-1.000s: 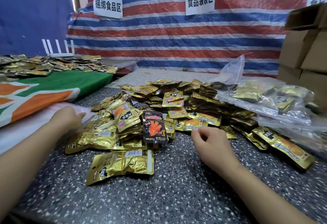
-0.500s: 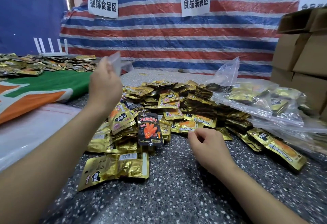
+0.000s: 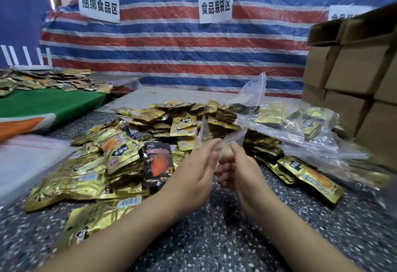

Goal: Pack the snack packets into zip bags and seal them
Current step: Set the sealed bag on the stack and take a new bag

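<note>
1. A striped red, white and blue tarp (image 3: 171, 57) backs the scene, paper signs (image 3: 216, 5) pinned to it, cardboard boxes (image 3: 354, 74) stacked at the right, and a speckled grey tabletop (image 3: 214, 239) running toward us.
2. Mid-table sits the big heap of gold snack packets (image 3: 129, 143), loose and unsorted, one black packet (image 3: 158, 164) lying on the near slope.
3. Right of the heap, filled zip bags (image 3: 290, 125) lie piled against the boxes, gold packets showing through the plastic. That part looks done, though whether each strip is pressed closed is too blurred to tell.
4. Now the action: both hands meet just in front of the heap, holding an empty clear zip bag (image 3: 223, 138) between them.
5. Left hand (image 3: 193, 175) has its fingers closed onto the bag's near edge; right hand (image 3: 240, 173) has curled fingers pinching the other side. It looks like the mouth is being worked apart.
6. Nothing visible inside this bag, so filling and sealing are not yet begun for it.
7. Left side: a flat stack of clear plastic (image 3: 28, 160), possibly spare bags, and more packets (image 3: 53, 80) on the green cloth beyond.
8. Verdict: a few bags packed, the bulk of the heap left to go.
</note>
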A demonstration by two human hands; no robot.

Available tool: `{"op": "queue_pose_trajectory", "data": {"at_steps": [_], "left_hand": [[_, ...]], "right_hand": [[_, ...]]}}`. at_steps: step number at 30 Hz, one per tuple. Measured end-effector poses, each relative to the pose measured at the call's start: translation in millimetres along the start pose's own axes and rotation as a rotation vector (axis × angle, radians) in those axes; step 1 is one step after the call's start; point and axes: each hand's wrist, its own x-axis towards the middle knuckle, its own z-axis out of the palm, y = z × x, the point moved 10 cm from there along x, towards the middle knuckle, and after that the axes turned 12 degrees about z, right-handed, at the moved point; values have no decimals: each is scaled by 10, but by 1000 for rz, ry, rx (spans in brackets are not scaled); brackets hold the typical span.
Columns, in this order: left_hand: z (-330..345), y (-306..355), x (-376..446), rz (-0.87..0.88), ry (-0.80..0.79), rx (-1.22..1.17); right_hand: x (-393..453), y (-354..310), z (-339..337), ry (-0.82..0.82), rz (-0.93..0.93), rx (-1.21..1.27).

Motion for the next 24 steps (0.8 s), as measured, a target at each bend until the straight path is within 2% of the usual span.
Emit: {"op": "queue_pose_trajectory", "data": {"at_steps": [3,6,9,12,14,24], "left_hand": [[29,125,-3,71,-2,-41],[99,109,-20,49,-80,-73],[122,12,-66,9,-165,64],[122,70,-75,70,-202,135],[112,130,-60,107,-219,168],[233,44,-119,59,-432,227]], "right_hand": [[16,-2,8,-23,29,64],[36,4,-48,-5,64,58],[48,23,-146,60,103,9],[31,20,-204,97,114,-20],[17,14,-200,89,120,-8],[10,48,-262,116,194,-96]]}}
